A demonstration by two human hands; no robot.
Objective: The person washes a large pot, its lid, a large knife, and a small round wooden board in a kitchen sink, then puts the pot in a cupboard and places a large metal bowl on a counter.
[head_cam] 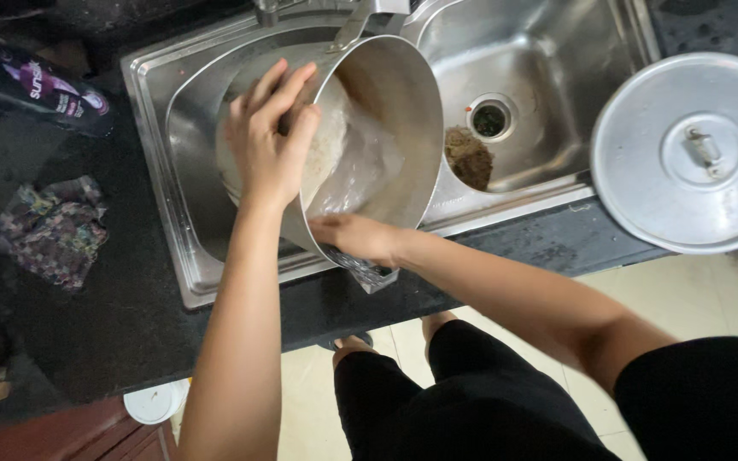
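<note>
A large steel pot [403, 102] is tilted over the left basin of a steel double sink [172, 213]. Inside it lies wet white rice with cloudy water [348, 162]. My left hand [268, 141] is cupped over the pot's rim, fingers against the rice at the mouth. My right hand [354, 237] grips the pot from below, at its handle near the sink's front edge. The pot tips toward my left hand.
A round steel lid [694, 154] lies upside up on the dark counter at right. The right basin holds a drain [489, 119] and brown scraps [470, 158]. A dark bottle [44, 94] and a crumpled patterned cloth [53, 230] sit at left.
</note>
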